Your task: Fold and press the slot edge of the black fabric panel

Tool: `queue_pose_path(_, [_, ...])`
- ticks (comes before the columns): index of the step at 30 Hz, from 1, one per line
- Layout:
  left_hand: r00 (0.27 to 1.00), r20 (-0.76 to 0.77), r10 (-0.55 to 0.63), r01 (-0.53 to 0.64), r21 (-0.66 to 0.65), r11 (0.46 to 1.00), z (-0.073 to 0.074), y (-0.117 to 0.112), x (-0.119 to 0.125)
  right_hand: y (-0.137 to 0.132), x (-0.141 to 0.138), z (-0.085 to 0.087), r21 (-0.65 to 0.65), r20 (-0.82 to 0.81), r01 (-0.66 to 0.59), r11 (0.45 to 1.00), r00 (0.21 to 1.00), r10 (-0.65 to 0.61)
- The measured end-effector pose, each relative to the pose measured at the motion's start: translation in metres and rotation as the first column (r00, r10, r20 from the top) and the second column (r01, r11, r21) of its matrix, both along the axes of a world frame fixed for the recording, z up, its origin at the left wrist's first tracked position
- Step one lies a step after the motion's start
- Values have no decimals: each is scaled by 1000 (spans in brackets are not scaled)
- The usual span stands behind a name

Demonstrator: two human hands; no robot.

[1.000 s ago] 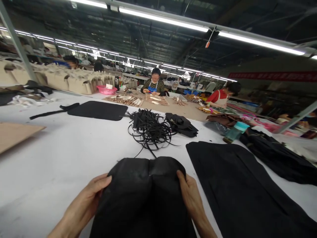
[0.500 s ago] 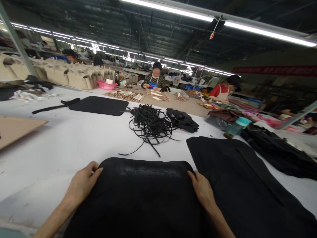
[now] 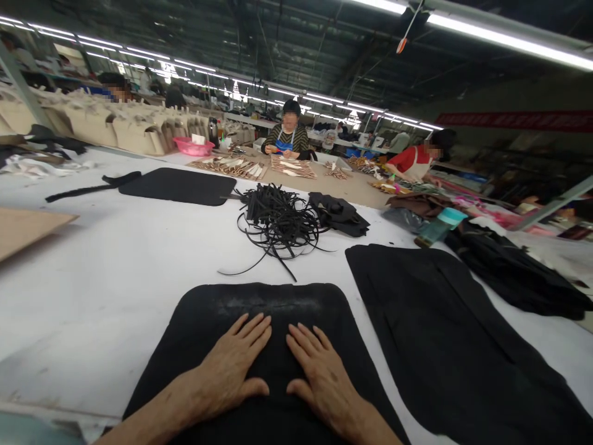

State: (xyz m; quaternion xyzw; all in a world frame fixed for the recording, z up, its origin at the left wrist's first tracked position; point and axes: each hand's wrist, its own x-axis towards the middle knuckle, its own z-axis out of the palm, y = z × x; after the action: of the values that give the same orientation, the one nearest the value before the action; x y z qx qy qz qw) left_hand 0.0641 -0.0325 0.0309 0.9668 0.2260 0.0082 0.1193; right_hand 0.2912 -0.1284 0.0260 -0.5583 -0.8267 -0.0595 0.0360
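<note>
A black fabric panel (image 3: pixel 194 334) with rounded corners lies flat on the white table in front of me. Whitish smudges show along its far edge. My left hand (image 3: pixel 227 364) rests flat on the panel, fingers stretched out and thumb pointing inward. Mirroring it, my right hand (image 3: pixel 319 371) also lies flat on the panel, its fingers extended. A narrow gap separates the two hands, and neither grips anything. To the right is a larger stack of black panels (image 3: pixel 430 321). Beyond the panel sits a tangled heap of thin black strips (image 3: pixel 282 219).
Another black panel (image 3: pixel 178 186) lies at the far left. A tan board (image 3: pixel 32 228) reaches in from the left edge. Behind the strips are folded black pieces (image 3: pixel 338 213). A teal-lidded bottle (image 3: pixel 438 228) stands tilted at the right. Co-workers sit across the table.
Both hands have let go of the panel's far corners and moved inward onto its surface, now flat with fingers stretched. The panel's far edge lies flatter; the view has shifted slightly.
</note>
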Motion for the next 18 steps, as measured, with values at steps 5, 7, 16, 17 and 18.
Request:
queue_pose_path(5, [1000,8,-26,26,-9,1000,-11,-10,-15,-22,8,-18,103,118,-60,993,992,47])
queue_pose_path(7, [999,-3,-49,49,-29,998,-7,-20,-18,-30,10,-24,258,172,-129,957,981,86])
queue_pose_path(16, [983,-36,-181,185,169,968,-29,-71,-32,-75,-8,-52,575,279,-262,775,953,115])
queue_pose_path(17, [982,-25,-185,186,174,967,-31,-74,-34,-78,-10,-54,587,270,-252,770,957,108])
queue_pose_path(18, [984,-27,-174,176,160,971,-33,-75,-37,-81,-12,-55,594,265,-244,766,959,100])
